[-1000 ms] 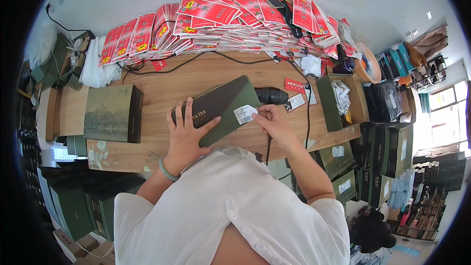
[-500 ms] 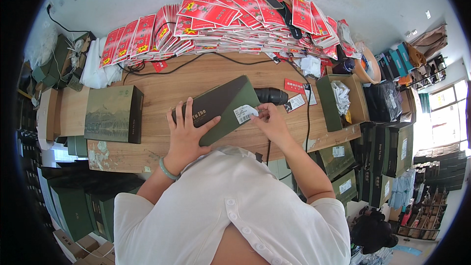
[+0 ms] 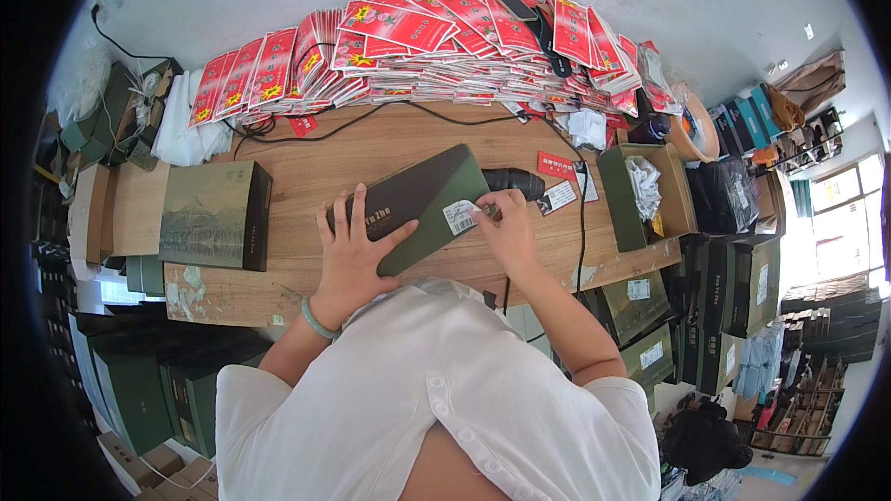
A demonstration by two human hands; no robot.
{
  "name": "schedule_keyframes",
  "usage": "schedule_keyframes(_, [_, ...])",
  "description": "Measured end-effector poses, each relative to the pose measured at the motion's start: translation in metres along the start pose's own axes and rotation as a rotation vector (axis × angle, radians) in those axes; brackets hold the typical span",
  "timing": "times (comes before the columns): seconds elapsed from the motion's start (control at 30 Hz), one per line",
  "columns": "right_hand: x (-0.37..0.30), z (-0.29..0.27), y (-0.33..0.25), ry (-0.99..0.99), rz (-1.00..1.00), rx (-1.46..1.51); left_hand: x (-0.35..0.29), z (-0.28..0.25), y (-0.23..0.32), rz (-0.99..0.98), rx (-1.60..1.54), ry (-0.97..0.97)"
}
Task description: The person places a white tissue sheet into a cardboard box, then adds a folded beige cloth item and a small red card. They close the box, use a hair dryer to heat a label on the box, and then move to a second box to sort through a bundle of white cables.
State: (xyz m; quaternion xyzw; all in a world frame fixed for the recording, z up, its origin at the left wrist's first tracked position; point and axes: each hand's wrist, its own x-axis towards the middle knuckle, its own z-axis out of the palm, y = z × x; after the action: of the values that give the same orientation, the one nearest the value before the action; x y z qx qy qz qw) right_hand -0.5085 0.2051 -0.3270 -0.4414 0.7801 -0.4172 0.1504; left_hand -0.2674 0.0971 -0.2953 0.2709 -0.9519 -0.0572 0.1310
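Box [image 3: 408, 209] lies slantwise on the desk [image 3: 306, 167] before you, long axis rising rightward. Your left hand [image 3: 357, 246] presses flat on it; right hand [image 3: 501, 227] pinches the label [image 3: 459, 216] at its right end.

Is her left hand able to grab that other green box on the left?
Probably yes. The left hand lies flat on the dark green box; only bare wooden table separates it from the other green box.
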Motion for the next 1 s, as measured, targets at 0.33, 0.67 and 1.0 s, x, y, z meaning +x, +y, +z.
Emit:
schedule_keyframes(0.33, [0.004,0.004,0.002,0.085,-0.068,0.040,0.000,0.001,0.000,-0.003,-0.012,0.006])
schedule_keyframes(0.67, [0.007,0.009,0.007,0.043,-0.004,-0.018,-0.001,0.002,0.000,0.000,-0.007,0.013])
schedule_keyframes(1.0, [0.007,0.012,-0.003,0.058,-0.036,-0.303,0.000,0.003,0.001,-0.005,-0.012,0.006])
